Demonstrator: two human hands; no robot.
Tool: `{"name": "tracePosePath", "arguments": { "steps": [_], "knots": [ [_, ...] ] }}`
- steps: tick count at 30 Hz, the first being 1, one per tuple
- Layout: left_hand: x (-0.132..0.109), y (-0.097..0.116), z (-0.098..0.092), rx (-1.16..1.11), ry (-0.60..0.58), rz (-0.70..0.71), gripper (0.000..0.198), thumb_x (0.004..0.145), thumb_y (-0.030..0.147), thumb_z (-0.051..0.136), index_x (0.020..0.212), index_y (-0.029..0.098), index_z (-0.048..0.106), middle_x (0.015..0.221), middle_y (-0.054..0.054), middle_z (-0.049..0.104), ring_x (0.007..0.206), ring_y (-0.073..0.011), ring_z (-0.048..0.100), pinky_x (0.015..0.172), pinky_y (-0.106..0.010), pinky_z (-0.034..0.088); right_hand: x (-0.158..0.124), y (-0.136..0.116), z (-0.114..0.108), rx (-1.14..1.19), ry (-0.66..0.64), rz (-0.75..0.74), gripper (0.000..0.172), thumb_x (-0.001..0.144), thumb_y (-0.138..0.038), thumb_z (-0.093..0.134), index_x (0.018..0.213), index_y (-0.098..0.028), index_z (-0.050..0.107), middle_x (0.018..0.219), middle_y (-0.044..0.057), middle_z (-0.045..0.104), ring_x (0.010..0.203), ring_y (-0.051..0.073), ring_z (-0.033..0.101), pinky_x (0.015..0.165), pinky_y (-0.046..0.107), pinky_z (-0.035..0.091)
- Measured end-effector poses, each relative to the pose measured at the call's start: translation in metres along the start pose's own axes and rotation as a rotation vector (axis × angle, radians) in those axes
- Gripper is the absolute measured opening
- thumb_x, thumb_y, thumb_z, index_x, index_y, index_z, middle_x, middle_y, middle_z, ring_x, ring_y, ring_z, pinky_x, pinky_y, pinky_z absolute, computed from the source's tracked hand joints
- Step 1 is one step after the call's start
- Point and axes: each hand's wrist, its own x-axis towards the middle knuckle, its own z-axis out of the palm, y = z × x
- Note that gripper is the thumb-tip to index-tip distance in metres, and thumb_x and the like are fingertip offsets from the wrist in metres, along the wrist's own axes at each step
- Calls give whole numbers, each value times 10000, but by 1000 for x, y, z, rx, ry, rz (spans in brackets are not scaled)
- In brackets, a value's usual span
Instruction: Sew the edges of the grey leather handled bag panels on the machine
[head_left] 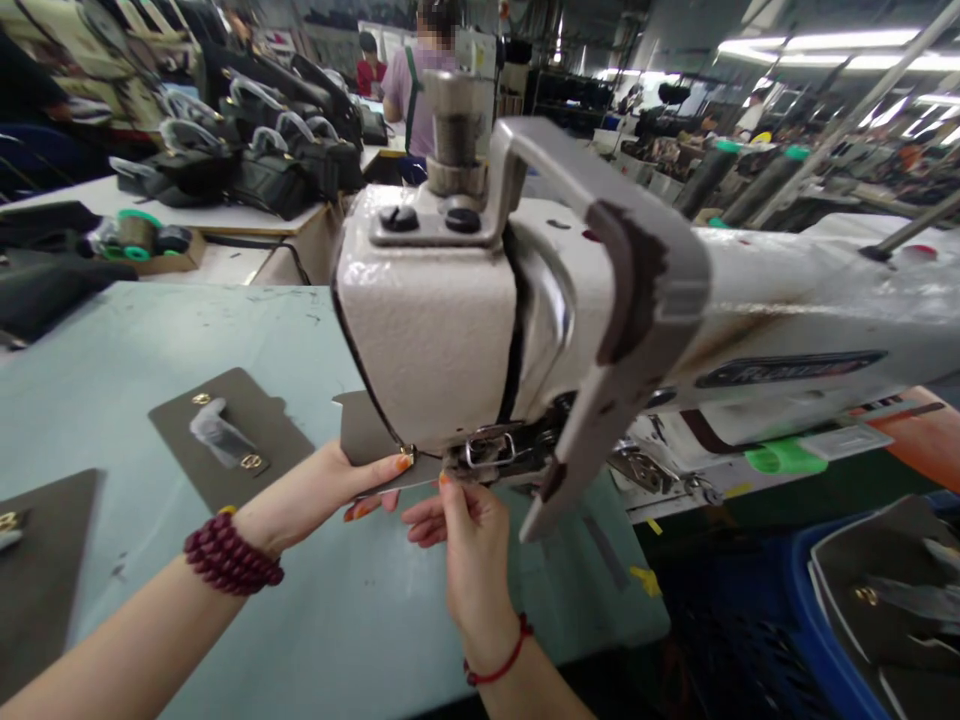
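A grey leather-like panel (367, 428) lies partly under the head of a white sewing machine (427, 320), which hides much of it. My left hand (352, 485) grips the panel's near edge, thumb on top beside a small gold fitting (408, 453) and fingers below. Close to the needle area, my right hand (476, 535) pinches the same edge between thumb and a partly hidden finger; its other fingers curl loosely below. On the table to the left rests a similar grey panel (277, 430) with a plastic-wrapped strap (221, 435) and gold fittings.
Another grey panel (52, 560) sits at the table's left edge. A blue crate (795, 560) with more panels stands low on the right. Black bags (270, 180) and a box of thread spools (142, 240) are at the back left. A person (424, 95) stands beyond the machine.
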Motion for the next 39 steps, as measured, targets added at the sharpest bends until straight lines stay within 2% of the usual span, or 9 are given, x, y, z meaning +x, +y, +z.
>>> {"name": "tracePosePath", "arguments": {
  "steps": [7,11,15,19,23,27,30,34,39],
  "knots": [
    [-9,0,9,-10,57,-13,472,842,514,587,537,152,593,425,54,438,409,-61,368,396,-163,300,0,5,3,-9,31,-30,446,878,-425,514,571,-133,652,548,57,683,420,114,590,440,189,461],
    [-16,-4,21,-25,138,-24,447,856,479,583,540,164,557,399,66,412,393,-65,357,400,-175,314,0,6,0,-21,29,-44,432,877,-422,522,578,-140,657,546,44,675,420,116,581,444,201,461],
    [-24,-9,35,-106,216,-8,398,852,444,599,565,172,552,422,54,468,400,-77,380,396,-187,315,0,4,-2,-8,37,-46,399,863,-400,552,567,-148,642,542,31,668,446,117,588,442,191,456],
    [-34,-14,56,-205,297,12,317,843,399,615,618,178,586,509,35,543,449,-91,422,419,-192,337,0,1,-6,21,8,-41,409,857,-391,560,529,-151,599,461,1,613,366,94,522,400,178,426],
    [-44,-12,84,-229,406,15,366,868,433,568,601,184,597,555,16,567,504,-117,469,496,-223,409,1,-3,-12,31,-17,-55,429,850,-381,578,487,-155,543,383,-24,542,319,71,470,382,162,396],
    [-46,-12,116,-279,578,13,320,861,433,575,632,210,593,613,-2,615,653,-177,560,703,-284,491,0,-10,-21,68,-96,11,473,861,-402,563,460,-178,451,338,-48,455,279,69,437,340,166,349],
    [-45,-13,141,-338,641,-6,295,863,441,570,670,218,599,748,-32,677,796,-206,600,851,-315,478,0,-16,-32,62,-184,102,486,860,-458,547,470,-196,420,328,-67,401,230,72,386,277,178,282],
    [-42,-9,165,-379,697,-48,350,853,496,549,623,233,541,680,-35,646,717,-213,604,791,-322,496,5,-25,-46,-77,-219,82,499,856,-477,554,467,-200,409,315,-74,375,208,66,351,258,178,211],
    [-36,-5,170,-324,656,-107,464,862,549,508,516,240,481,582,-14,574,625,-197,567,736,-312,468,7,-33,-56,-216,-258,-27,463,879,-458,545,517,-202,413,352,-80,379,248,69,367,295,181,251]
  ]
}}
